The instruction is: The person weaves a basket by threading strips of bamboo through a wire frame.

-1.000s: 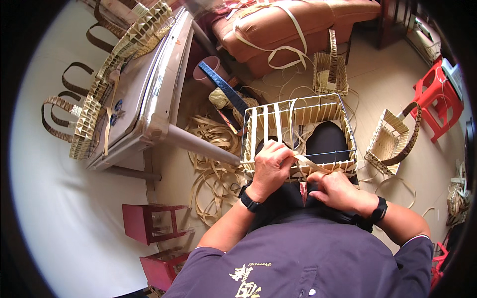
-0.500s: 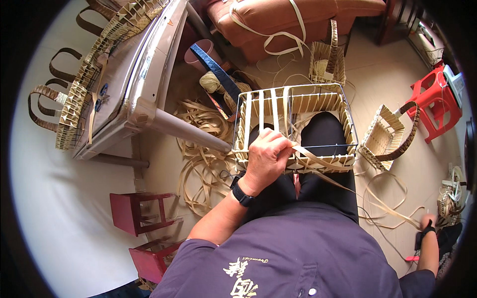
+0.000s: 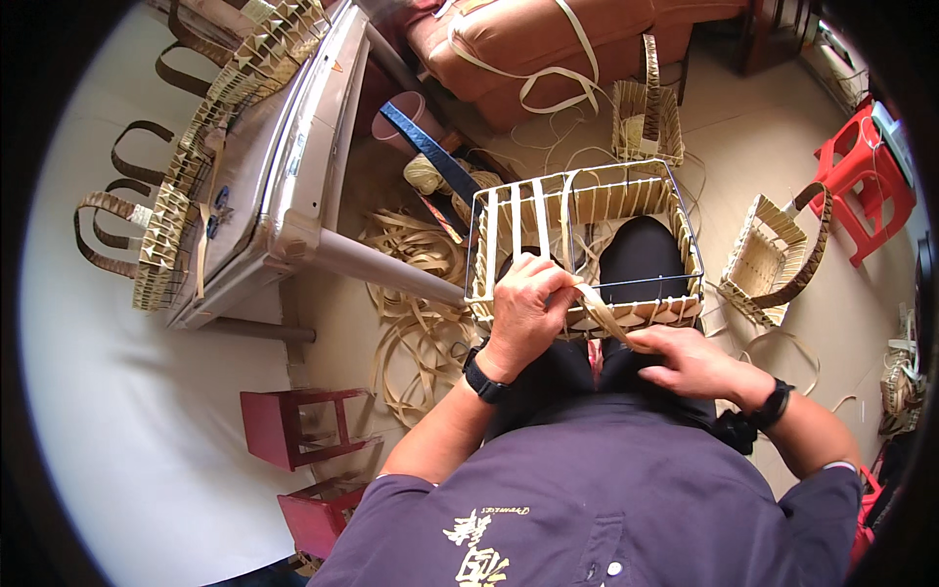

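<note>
A rectangular basket frame (image 3: 616, 184) of dark wire and pale woven strips rests on my lap. Several pale strips cross its open left half from front to back, while my dark-trousered knee shows through the right half. At the near rim my left hand (image 3: 528, 305) is closed on a flat pale strip (image 3: 599, 309), pinching it against the frame. My right hand (image 3: 690, 360), just to the right and nearer my body, pinches the same strip between thumb and fingers. The strip runs in a short slanting length between the two hands.
Loose strips (image 3: 416, 264) lie heaped on the floor left of my legs, beside a table (image 3: 293, 186) bearing finished baskets. A handled basket (image 3: 768, 254) stands at right, another (image 3: 646, 122) ahead. Red stools (image 3: 866, 176) are far right; dark red wooden stools (image 3: 274, 428) lower left.
My right hand has come in from far out at the right to beside the basket's near rim. The strip, stretched out long before, now spans a short gap; my left hand keeps its hold.
</note>
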{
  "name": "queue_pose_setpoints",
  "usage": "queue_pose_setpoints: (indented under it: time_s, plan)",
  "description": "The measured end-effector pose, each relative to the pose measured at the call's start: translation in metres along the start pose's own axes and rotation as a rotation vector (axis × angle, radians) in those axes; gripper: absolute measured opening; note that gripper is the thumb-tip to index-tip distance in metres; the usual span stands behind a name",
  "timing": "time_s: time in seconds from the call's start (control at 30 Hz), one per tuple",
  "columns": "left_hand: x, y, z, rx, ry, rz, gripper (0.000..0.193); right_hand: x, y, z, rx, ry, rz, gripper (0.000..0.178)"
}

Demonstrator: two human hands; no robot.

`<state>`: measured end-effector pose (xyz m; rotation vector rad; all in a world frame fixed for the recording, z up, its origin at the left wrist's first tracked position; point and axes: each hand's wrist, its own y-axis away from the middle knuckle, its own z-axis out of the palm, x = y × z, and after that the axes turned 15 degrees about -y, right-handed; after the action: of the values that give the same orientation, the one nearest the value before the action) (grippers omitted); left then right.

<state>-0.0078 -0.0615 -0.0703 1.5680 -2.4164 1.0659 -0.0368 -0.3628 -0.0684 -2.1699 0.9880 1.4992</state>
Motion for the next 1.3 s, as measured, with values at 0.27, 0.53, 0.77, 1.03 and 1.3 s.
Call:
queue_pose_setpoints:
  time_s: [0.27, 0.53, 0.77, 1.03, 1.3]
  plan:
    - [0.004, 0.006, -0.004, 0.01, -0.01, -0.053, 0.008, 0.032, -0.002, -0.014, -0.06, -0.025, 0.037, 0.017]
    - [0.013, 0.001, -0.007, -0.009, 0.033, -0.035, 0.01, 0.183, 0.252, -0.115, -0.106, 0.452, 0.939, 0.027]
    - [0.016, -0.005, -0.002, -0.003, 0.067, -0.029, 0.008, 0.181, 0.343, -0.195, 0.202, 0.544, 0.942, 0.012]
    - [0.015, -0.004, -0.005, -0.023, 0.021, -0.041, 0.01, -0.03, 0.088, -0.099, 0.107, -0.226, 0.384, 0.02]
    - [0.007, -0.003, 0.004, 0.023, 0.027, -0.023, 0.012, -0.018, -0.035, 0.012, -0.22, -0.148, 0.169, 0.047]
